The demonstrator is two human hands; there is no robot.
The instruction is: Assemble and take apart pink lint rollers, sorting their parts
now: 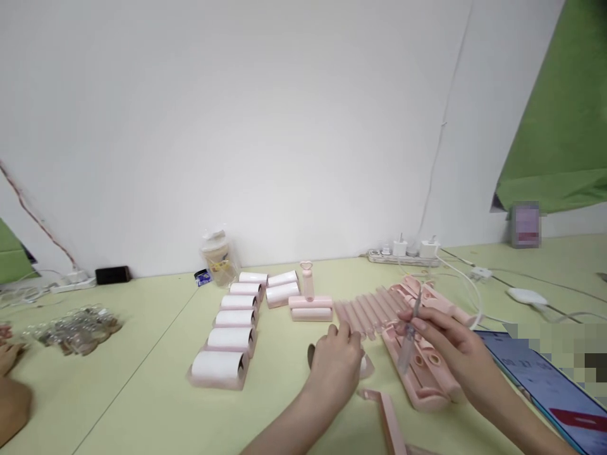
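My right hand (448, 338) is closed round a screwdriver (408, 347) with a clear handle, held slantwise with its thin metal shaft pointing up. Below it lie pink plastic housings (427, 379) with round brass-coloured holes. My left hand (336, 360) is curled low over the table, its fingertips beside a row of pink handles (365, 313). What those fingers hold, if anything, is hidden. A white piece in clear wrap (365, 366) shows partly behind this hand, and a dark oval (311, 356) shows at its left. A pink lint roller (310, 306) stands farther back.
White paper rolls (231, 339) in pink holders form a line to the left. A pink angled arm (391, 420) lies in front. At the right are a phone (545, 385) and a power strip (403, 257) with cables. Another person's hand (8, 357) is near clear parts (78, 330).
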